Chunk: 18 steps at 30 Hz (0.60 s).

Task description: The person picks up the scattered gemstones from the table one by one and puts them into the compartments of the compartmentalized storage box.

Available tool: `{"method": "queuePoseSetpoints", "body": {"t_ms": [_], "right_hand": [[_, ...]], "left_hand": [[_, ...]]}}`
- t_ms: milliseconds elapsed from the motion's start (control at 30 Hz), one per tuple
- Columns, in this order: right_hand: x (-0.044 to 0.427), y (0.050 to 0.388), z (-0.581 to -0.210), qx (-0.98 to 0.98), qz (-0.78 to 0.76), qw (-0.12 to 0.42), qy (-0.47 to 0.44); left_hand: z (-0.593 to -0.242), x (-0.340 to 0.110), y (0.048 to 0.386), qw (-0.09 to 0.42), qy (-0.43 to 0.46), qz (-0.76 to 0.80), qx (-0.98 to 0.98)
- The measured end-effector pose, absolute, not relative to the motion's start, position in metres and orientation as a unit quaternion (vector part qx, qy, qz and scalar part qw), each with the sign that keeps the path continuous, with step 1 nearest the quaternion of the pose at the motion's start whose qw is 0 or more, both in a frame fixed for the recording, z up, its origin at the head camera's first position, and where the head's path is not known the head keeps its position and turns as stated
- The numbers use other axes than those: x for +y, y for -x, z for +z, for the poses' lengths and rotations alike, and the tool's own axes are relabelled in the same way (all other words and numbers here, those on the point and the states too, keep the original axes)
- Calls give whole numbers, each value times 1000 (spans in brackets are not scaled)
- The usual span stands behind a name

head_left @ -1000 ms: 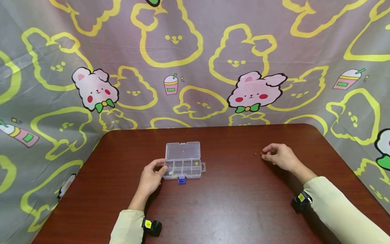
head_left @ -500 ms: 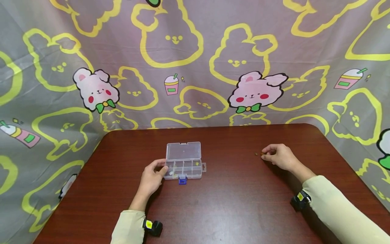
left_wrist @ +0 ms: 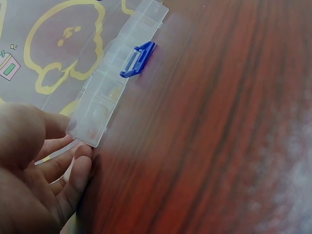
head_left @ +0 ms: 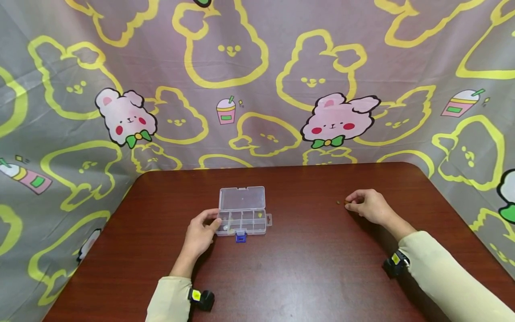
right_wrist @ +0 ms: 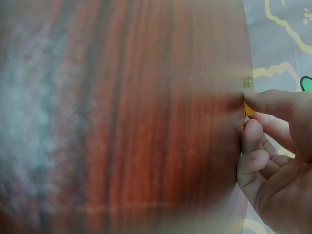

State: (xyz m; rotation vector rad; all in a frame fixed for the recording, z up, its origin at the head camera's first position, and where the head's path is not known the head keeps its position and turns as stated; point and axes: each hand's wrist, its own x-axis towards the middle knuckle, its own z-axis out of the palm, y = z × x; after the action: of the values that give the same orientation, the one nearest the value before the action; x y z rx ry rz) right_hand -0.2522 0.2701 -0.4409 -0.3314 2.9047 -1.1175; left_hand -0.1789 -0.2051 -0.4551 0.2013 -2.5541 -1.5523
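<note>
A clear plastic compartment box (head_left: 247,222) lies on the table with its lid (head_left: 242,199) raised at the back and its blue latch (head_left: 241,237) hanging in front. My left hand (head_left: 200,231) grips the box's left end between thumb and fingers. Small pale pieces sit in its left compartments, and a yellow piece (head_left: 260,215) in the back right one. Off to the right, my right hand (head_left: 371,207) pinches a small orange piece (right_wrist: 249,110) at the tabletop, mostly covered by the fingertips. Just left of it lies a tiny greenish bead (head_left: 338,202). Their exact kind is too small to tell.
The dark reddish wooden table (head_left: 289,277) has rounded far corners. Behind it and at both sides hangs a grey curtain (head_left: 257,80) with cartoon prints. A black camera is strapped at each wrist.
</note>
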Motion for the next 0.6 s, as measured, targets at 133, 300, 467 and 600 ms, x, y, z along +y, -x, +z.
{"method": "queuePoseSetpoints", "body": {"t_ms": [133, 300, 467, 600], "right_hand": [[270, 252, -440, 927, -359, 9, 104], [269, 250, -439, 927, -361, 12, 102], [268, 249, -438, 927, -361, 8, 100], [267, 248, -438, 928, -360, 3, 97]], "left_hand": [[-456, -206, 179, 73, -69, -518, -849], [-456, -205, 179, 74, -68, -517, -850], [-455, -205, 179, 75, -65, -515, -852], [-454, -205, 178, 77, -66, -514, -852]]}}
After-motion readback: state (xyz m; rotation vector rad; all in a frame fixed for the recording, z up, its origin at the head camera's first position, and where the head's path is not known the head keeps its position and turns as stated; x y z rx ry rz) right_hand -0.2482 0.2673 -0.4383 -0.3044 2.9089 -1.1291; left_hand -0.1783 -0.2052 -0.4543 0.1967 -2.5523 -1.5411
